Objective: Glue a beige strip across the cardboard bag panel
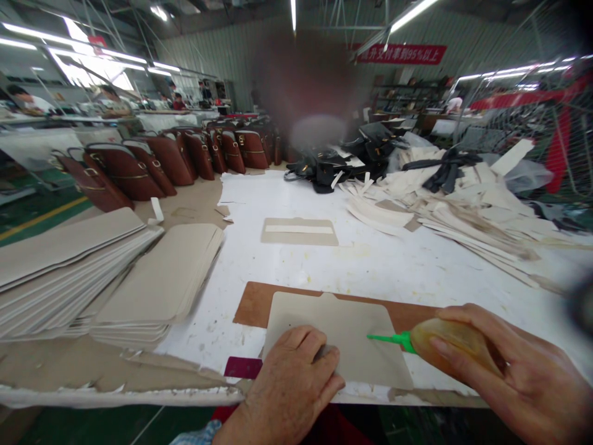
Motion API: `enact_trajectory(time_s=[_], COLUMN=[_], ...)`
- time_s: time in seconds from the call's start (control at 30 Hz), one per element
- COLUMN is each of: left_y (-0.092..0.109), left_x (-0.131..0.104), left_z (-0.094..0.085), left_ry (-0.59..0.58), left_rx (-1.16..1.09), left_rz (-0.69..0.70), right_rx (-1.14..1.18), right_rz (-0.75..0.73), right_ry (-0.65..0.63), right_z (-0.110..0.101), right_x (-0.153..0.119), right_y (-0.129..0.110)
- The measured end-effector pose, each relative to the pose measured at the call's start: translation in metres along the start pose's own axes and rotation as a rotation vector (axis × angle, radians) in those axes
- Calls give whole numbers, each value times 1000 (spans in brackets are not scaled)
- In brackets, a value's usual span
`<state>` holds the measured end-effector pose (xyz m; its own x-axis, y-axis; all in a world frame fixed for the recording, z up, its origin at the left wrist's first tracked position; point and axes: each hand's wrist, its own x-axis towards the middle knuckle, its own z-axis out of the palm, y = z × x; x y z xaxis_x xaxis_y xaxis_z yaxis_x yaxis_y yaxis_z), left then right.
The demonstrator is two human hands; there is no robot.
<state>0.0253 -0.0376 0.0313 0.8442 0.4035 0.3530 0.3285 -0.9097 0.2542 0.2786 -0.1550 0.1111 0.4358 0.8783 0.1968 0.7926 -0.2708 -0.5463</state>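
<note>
The scene was brightly and evenly lit by ceiling tube lights (410, 13) far above and beyond the fingers, with blown-out glare at the upper left. Shadows under the fingers (319, 353) of the left hand (287, 386) were soft and faint. A blurred patch sat far beyond the fingertips, a dark smear lay right of the right hand (519, 371), and straight lines bowed at the edges.

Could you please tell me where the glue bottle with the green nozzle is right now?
The glue bottle is in the right hand at lower right, nozzle over the grey panel.
</note>
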Motion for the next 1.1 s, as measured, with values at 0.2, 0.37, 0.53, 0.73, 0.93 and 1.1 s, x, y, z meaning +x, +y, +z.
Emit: enact_trajectory(time_s=[0.2,0.37,0.53,0.73,0.93,1.1], left_y=[0,-1,0,1,-1,0], left_x=[-1,-2,-1,-1,-3,-3], left_z=[0,3,2,-1,3,3], left_ry=[9,-24,4,23,-13,-12], left_rx=[3,-14,-5,6,-24,-29], left_rz=[-2,-13,-10,1,-7,-18], right_rx=[-51,-150,-151,-110,-54,-64], right_rz=[-50,-98,-30,-35,-24,-205], right_ry=[-8,26,-48,-56,-157,-83], right_z=[-3,-4,-10,-13,-12,-2], right_x=[4,7,4,8,9,17], right_y=[14,35,24,18,13,25])
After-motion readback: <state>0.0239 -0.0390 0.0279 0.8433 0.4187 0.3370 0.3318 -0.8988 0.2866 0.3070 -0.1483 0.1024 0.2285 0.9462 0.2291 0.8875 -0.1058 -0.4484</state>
